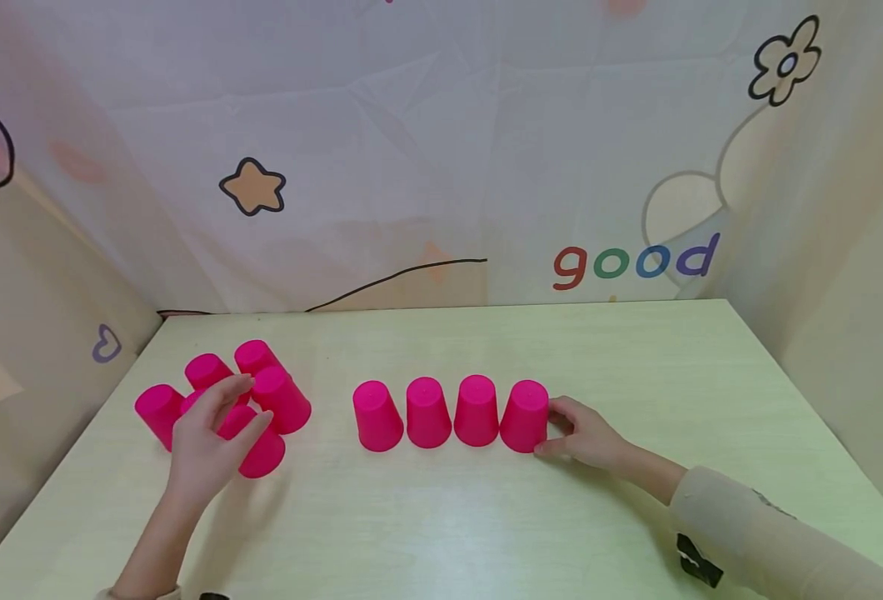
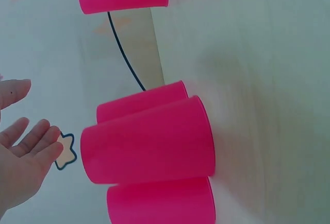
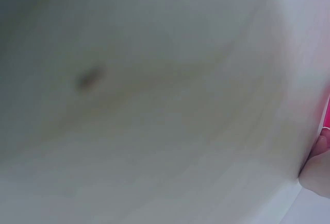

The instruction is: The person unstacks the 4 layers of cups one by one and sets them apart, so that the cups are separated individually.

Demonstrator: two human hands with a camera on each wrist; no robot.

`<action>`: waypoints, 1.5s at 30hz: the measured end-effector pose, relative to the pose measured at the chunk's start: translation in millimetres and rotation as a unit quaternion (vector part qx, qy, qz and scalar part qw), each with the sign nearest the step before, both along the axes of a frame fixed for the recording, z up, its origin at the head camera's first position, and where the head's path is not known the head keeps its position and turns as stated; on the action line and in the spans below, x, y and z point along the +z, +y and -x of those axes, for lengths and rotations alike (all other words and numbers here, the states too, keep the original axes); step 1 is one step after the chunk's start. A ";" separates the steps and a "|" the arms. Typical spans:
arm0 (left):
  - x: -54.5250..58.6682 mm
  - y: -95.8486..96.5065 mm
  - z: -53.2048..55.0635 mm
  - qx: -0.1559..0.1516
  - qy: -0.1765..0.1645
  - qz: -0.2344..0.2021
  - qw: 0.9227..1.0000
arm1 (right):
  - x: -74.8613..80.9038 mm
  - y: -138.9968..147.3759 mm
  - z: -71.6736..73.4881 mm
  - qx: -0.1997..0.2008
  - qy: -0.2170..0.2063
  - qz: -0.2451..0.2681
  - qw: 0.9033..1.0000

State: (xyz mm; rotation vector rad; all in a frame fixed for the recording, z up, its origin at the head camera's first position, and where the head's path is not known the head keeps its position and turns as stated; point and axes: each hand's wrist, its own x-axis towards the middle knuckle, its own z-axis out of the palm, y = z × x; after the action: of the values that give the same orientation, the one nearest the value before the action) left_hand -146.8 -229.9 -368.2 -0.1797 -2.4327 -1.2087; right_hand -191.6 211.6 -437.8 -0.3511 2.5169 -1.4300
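Note:
On the left side of the table, several bright pink cups stand upside down in a tight cluster. My left hand [image 1: 212, 437] is over them, thumb and fingers apart, partly hiding the middle cups. The left wrist view shows that hand [image 2: 26, 157] with nothing in it, beside the top of a pink cup [image 2: 149, 141]. A row of upside-down pink cups runs across the middle. At its right end, my right hand [image 1: 587, 433] holds the last pink cup [image 1: 524, 417], thumb low at the front, fingers along the right side. Only a bit of this hand [image 3: 317, 170] enters the right wrist view.
The pale wooden table [image 1: 441, 525] ends at a printed cloth backdrop [image 1: 426, 150], with cloth along both sides too. Another pink cup of the row [image 1: 476, 410] stands right beside the held one. A gap of bare tabletop separates row and cluster.

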 end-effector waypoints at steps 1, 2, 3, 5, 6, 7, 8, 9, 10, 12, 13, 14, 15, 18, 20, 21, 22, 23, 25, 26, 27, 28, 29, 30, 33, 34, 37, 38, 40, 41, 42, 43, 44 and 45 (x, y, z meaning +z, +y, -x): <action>0.8 2.3 0.6 -0.006 0.006 0.001 1.000 | -0.3 0.0 0.0 0.000 0.000 0.000 1.000; 1.5 4.3 1.4 -0.012 0.013 0.002 1.000 | -0.5 0.0 0.0 0.000 0.000 0.001 1.000; 1.7 6.3 2.5 -0.016 0.014 0.001 1.000 | -0.5 0.0 -0.1 0.000 0.000 0.002 1.000; 1.5 10.5 5.4 -0.029 0.011 -0.004 1.000 | 0.2 0.1 -0.6 0.000 -0.001 0.005 1.000; 1.4 13.1 6.9 -0.035 0.004 -0.011 0.999 | 0.5 0.2 -0.6 0.000 -0.002 0.006 1.000; 1.2 15.9 8.6 -0.042 -0.006 -0.016 0.999 | 0.7 0.4 -0.7 -0.001 -0.002 0.006 1.000; 0.8 18.6 10.5 -0.048 -0.016 -0.020 0.998 | 1.0 0.5 -0.8 -0.001 -0.003 0.007 1.000; 0.0 21.3 12.6 -0.055 -0.028 -0.023 0.998 | 1.1 0.6 -0.8 -0.001 -0.004 0.008 1.000; -0.3 24.2 14.8 -0.062 -0.039 -0.025 0.997 | 1.0 0.8 -0.6 -0.002 -0.004 0.008 1.000; -1.0 30.3 18.8 -0.074 -0.058 -0.020 0.995 | 0.2 1.0 -0.2 -0.003 -0.005 0.007 1.000; -1.4 33.3 20.8 -0.082 -0.065 -0.015 0.994 | 0.0 0.9 -0.3 -0.003 -0.006 0.008 1.000; -1.8 36.2 22.9 -0.089 -0.071 -0.008 0.993 | -0.2 0.8 -0.3 -0.004 -0.007 0.008 1.000; -2.2 39.4 25.0 -0.097 -0.078 -0.004 0.992 | -0.5 0.9 -0.1 -0.003 -0.007 0.006 1.000; -4.5 48.5 30.9 -0.125 -0.094 0.003 0.988 | -0.4 0.3 -0.2 -0.006 -0.009 0.004 1.000; -6.9 53.6 34.2 -0.141 -0.104 -0.001 0.985 | -0.1 -0.1 0.0 -0.006 -0.009 0.003 1.000; -8.0 56.0 35.4 -0.147 -0.110 -0.007 0.983 | 0.4 -0.4 0.0 -0.005 -0.008 0.002 1.000; -9.4 58.0 36.8 -0.153 -0.113 -0.011 0.982 | 0.9 -0.8 -0.1 -0.006 -0.008 0.001 1.000; -10.6 60.0 37.9 -0.159 -0.117 -0.015 0.980 | 1.2 -1.0 -0.2 -0.004 -0.006 0.000 1.000; -12.2 63.6 39.8 -0.167 -0.125 -0.019 0.978 | 2.0 -1.2 -0.5 -0.001 -0.003 -0.002 1.000; -12.5 65.3 40.2 -0.169 -0.129 -0.020 0.977 | 2.2 -1.2 -0.7 -0.001 -0.002 -0.004 1.000; -12.6 66.9 40.6 -0.172 -0.132 -0.019 0.976 | 2.6 -1.2 -1.1 0.000 -0.001 -0.006 1.000; -12.8 68.3 41.0 -0.175 -0.135 -0.019 0.975 | 2.8 -1.2 -1.3 -0.002 -0.002 -0.008 1.000; -13.1 69.7 41.6 -0.176 -0.138 -0.019 0.974 | 2.9 -1.1 -1.4 -0.003 -0.003 -0.009 1.000; -13.5 70.9 42.2 -0.176 -0.142 -0.018 0.974 | 3.3 -1.1 -1.5 -0.004 -0.004 -0.011 1.000; -15.2 74.3 44.3 -0.178 -0.154 -0.017 0.972 | 3.6 -0.8 -1.4 -0.003 -0.003 -0.014 1.000; -16.1 75.3 45.4 -0.179 -0.157 -0.015 0.971 | 3.6 -0.7 -1.4 -0.003 -0.003 -0.014 1.000; -17.7 78.4 47.4 -0.183 -0.164 -0.007 0.969 | 3.5 -0.3 -0.8 -0.001 0.000 -0.014 1.000; -18.0 79.3 47.7 -0.183 -0.165 -0.004 0.969 | 3.2 -0.3 -0.7 -0.001 0.000 -0.014 1.000; -18.1 80.8 48.1 -0.180 -0.169 0.006 0.969 | 2.6 -0.5 -0.6 -0.002 -0.002 -0.015 1.000; -18.3 81.4 48.1 -0.178 -0.171 0.011 0.969 | 2.4 -0.7 -0.6 -0.004 -0.004 -0.016 1.000; -18.6 81.9 48.2 -0.175 -0.173 0.015 0.969 | 2.0 -0.9 -0.7 -0.006 -0.007 -0.017 1.000; -18.9 82.4 48.3 -0.173 -0.174 0.018 0.969 | 1.7 -1.0 -0.7 -0.006 -0.007 -0.018 1.000; -19.2 82.7 48.4 -0.171 -0.175 0.021 0.969 | 1.6 -1.1 -0.8 -0.006 -0.008 -0.018 1.000; -19.7 83.0 48.5 -0.171 -0.173 0.026 0.970 | 1.7 -1.2 -0.9 -0.007 -0.008 -0.019 1.000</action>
State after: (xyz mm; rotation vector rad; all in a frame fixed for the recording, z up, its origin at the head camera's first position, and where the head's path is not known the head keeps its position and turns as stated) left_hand -195.3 -146.8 -387.9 -0.4538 -2.8224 -1.4223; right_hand -190.7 210.4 -436.2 -0.3139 2.5342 -1.3836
